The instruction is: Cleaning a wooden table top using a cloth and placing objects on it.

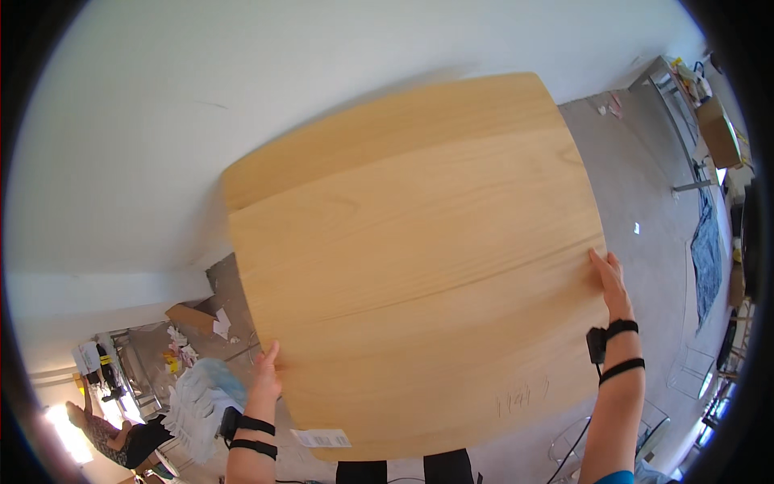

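A large pale wooden board [419,258] with slightly curved edges fills the middle of the head view, tilted, its far edge up against or close to the white wall. Gripping its left edge low down is my left hand [268,373], thumb on the face. Higher up, the right edge is in my right hand [613,284], thumb on the face too. On both sides the fingers behind the board are partly hidden. A white label [322,438] is stuck near the lower left corner, and pencil-like marks run along the lower right. The board's underside is out of sight.
The white wall [161,121] rises ahead. At right stand a metal-legged table [676,105] with a cardboard box [717,133] and a blue cloth [706,258]. Lower left are an opened carton [190,316], a whitish plastic bag [197,411] and another person [113,436].
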Demonstrator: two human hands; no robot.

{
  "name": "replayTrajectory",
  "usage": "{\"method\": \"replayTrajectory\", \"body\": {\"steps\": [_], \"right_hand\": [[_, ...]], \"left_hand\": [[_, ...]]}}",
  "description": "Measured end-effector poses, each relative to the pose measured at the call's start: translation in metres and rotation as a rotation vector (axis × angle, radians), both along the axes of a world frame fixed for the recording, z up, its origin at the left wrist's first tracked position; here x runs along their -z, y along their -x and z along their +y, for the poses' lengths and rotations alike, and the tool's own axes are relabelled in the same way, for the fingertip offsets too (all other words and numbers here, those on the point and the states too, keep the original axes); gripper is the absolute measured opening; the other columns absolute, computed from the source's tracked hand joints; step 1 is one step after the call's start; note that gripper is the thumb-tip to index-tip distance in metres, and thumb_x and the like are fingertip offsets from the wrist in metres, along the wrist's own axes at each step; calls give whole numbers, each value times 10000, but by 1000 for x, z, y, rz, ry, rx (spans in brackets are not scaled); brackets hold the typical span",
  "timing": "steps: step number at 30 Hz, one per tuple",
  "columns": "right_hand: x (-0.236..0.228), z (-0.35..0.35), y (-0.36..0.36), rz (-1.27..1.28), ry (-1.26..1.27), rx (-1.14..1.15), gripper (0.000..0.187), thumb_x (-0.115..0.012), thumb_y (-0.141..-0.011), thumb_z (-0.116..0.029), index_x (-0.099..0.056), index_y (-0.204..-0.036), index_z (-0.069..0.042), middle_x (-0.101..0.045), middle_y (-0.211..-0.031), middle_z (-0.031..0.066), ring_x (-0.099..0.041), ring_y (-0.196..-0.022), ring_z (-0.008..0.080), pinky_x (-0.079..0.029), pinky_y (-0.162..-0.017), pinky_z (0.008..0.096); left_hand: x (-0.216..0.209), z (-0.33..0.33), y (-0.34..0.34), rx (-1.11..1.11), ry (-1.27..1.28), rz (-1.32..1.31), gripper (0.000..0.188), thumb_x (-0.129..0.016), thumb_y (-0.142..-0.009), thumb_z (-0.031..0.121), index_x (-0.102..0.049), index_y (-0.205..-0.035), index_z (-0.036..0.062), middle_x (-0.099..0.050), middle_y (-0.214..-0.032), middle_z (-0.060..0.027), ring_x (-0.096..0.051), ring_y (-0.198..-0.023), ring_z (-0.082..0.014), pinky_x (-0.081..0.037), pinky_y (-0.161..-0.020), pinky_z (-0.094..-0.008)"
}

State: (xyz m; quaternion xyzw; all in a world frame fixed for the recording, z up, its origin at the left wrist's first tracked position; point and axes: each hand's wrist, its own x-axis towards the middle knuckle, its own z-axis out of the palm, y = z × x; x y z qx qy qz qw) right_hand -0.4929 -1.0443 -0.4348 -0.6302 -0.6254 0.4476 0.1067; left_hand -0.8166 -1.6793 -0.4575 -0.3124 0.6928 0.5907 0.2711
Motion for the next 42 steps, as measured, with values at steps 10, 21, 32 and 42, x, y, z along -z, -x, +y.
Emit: {"method": "replayTrajectory", "body": {"steps": [10,21,32,42], "right_hand": [[5,-57,-121,-12,138,188,532,-654,-808,-443,-545,-1123,-29,-559,-1063,76,-486,-1024,173,-394,-875,333],[23,-140,-246,167,225,456,520,-684,-787,-455,-553,-1079,-43,-558,-1043,66,-502,-972,184,-386,-859,320],[37,-218,-257,198,266,741,502,-682,-800,-451,-571,-1078,-48,-598,-1029,78,-552,-979,180,-433,-858,339],[55,-292,-241,210,274,825,614,-679,-784,-489,-512,-1169,-41,-528,-1202,113,-479,-1130,250,-374,-961,405]], "left_hand": [[-7,38,9,116,37,102,406,-703,-817,247,-570,-1120,11,-617,-1088,-67,-569,-984,-174,-431,-860,-313],[-10,122,53,524,41,188,393,-631,-863,310,-599,-1059,-28,-626,-1025,-63,-562,-917,-131,-440,-783,-287],[14,249,112,540,471,627,527,-542,-867,452,-619,-980,-57,-592,-942,-63,-485,-873,-134,-398,-793,-312],[-1,227,179,998,104,295,473,-615,-829,385,-590,-1070,-22,-559,-1042,-100,-473,-978,-180,-361,-879,-339]]}}
